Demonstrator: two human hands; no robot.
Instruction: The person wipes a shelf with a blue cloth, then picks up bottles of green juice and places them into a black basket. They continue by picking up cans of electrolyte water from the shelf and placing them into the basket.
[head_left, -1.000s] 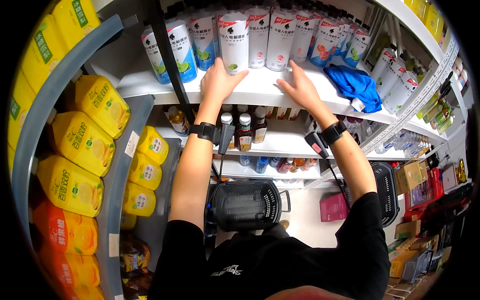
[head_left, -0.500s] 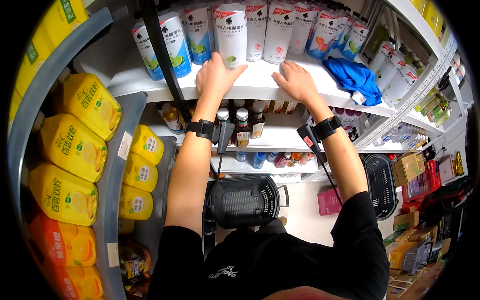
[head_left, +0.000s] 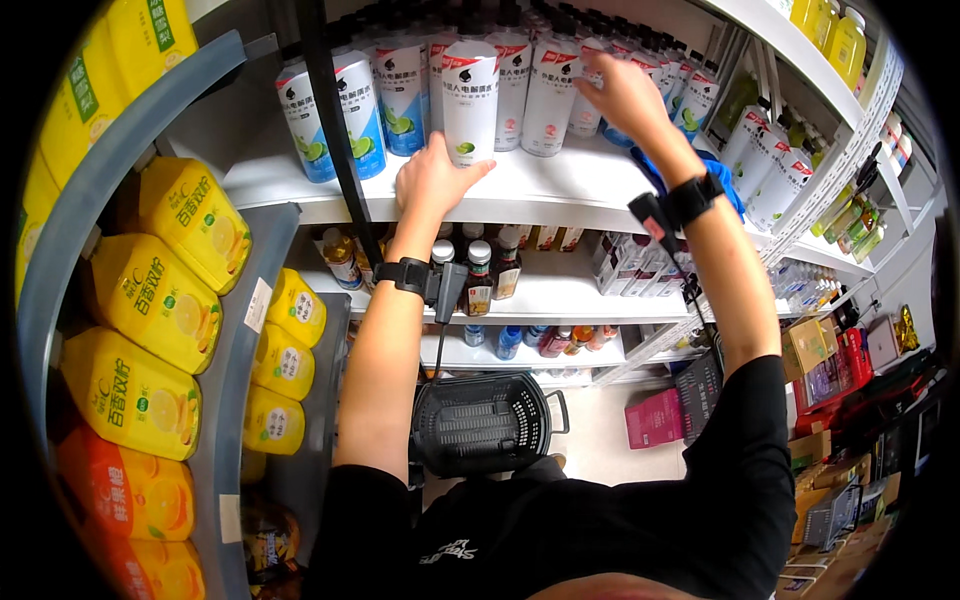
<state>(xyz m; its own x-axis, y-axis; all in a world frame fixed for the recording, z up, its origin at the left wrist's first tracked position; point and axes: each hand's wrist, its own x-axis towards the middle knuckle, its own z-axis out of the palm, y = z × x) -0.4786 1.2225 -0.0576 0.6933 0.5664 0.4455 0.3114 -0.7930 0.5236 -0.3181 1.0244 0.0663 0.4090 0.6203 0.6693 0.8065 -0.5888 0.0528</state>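
While my left hand (head_left: 432, 180) rested spread beside the white bottle (head_left: 469, 100), my right hand (head_left: 618, 92), fingers loose, touched bottles behind; straightening seemed underway.

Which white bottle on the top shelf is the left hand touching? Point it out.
The white bottle with the red band and green lime picture, at the shelf's front edge, stands right against the left hand; the other bottles stand behind and beside it.

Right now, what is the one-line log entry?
left hand: at base of white bottle | right hand: raised among bottles, grip unclear | shelf | basket on floor
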